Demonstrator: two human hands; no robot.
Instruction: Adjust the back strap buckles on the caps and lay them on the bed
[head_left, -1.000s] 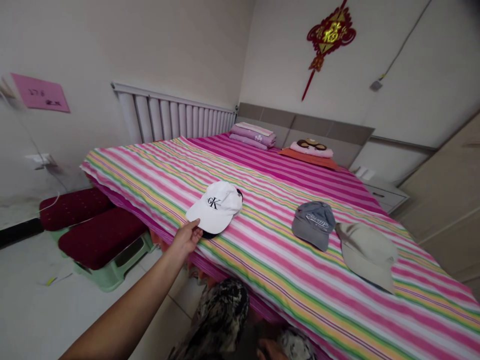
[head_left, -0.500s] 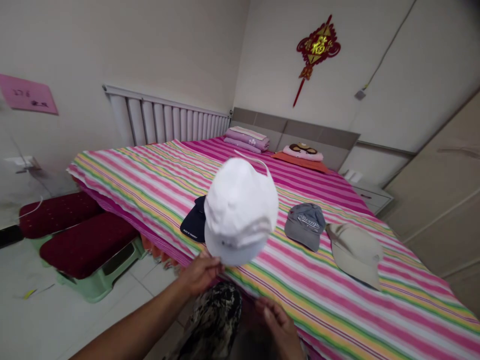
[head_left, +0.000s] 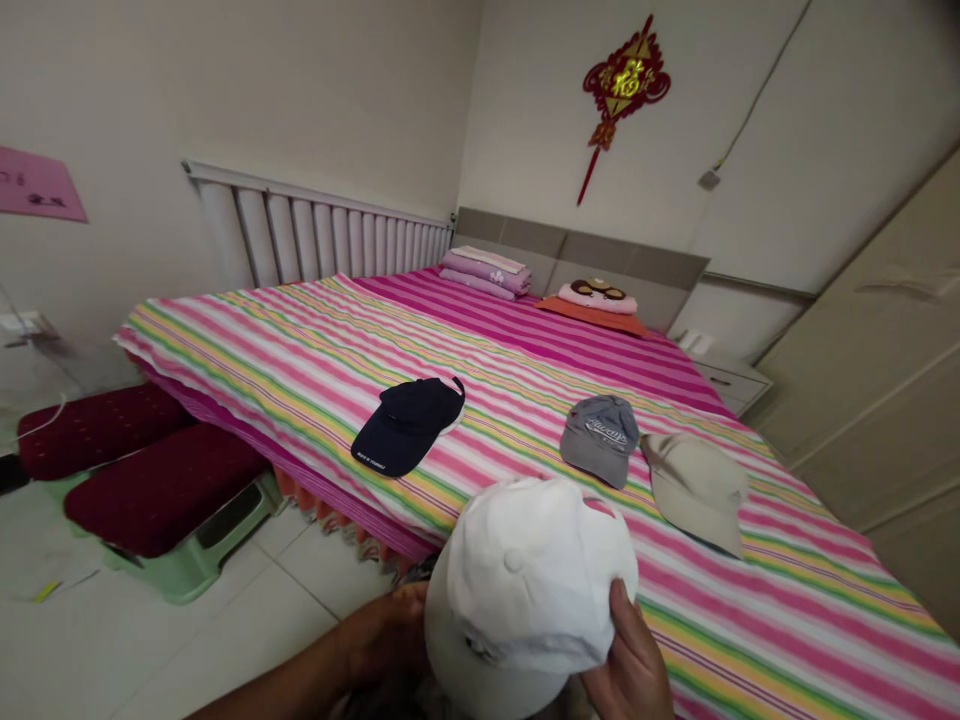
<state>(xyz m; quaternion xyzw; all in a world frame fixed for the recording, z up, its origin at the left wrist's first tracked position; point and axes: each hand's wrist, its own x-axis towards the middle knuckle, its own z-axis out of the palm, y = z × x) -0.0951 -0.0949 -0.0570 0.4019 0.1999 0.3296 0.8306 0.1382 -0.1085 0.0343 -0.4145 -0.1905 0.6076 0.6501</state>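
A white baseball cap (head_left: 525, 580) is held between my two hands at the front edge of the bed, its crown facing up and its brim toward me at the lower left. My left hand (head_left: 390, 640) grips the brim side; part of its fingers is behind the cap. With the thumb on the outside, my right hand (head_left: 634, 655) grips the rear edge near the strap opening. On the striped sheet (head_left: 277, 350) lie a navy cap (head_left: 412, 415) to the left, a grey cap (head_left: 600, 435) with white lettering, and a beige cap (head_left: 697, 485) to the right.
Two dark red padded stools (head_left: 165, 490) with green legs stand on the tiled floor at left. Folded purple bedding (head_left: 487, 275) and a pink pillow (head_left: 596, 295) lie near the headboard (head_left: 585, 255). A white radiator (head_left: 322, 235) runs along the wall.
The white cap has come down and closer to me, uncovering the navy cap. My right hand has risen from the bed edge and taken hold of the white cap's rear.
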